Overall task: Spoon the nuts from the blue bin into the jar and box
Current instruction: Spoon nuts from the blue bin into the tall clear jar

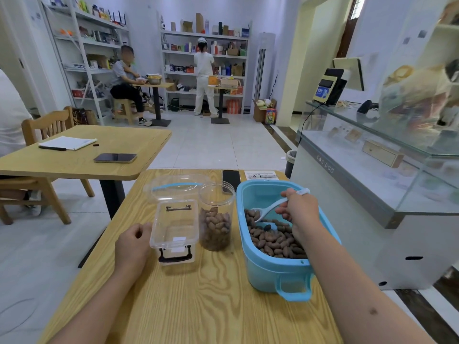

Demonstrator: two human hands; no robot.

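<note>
We pinched white spoon in right hand over nuts inside blue bin, near table's right edge. Left hand, fingers loosely curled, touched clear box; jar between box and bin.

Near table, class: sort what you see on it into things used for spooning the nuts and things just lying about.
In use: blue bin, nuts, spoon in the right hand, jar, box, left hand beside the box.

Lying about: clear lid, phone, paper.
</note>
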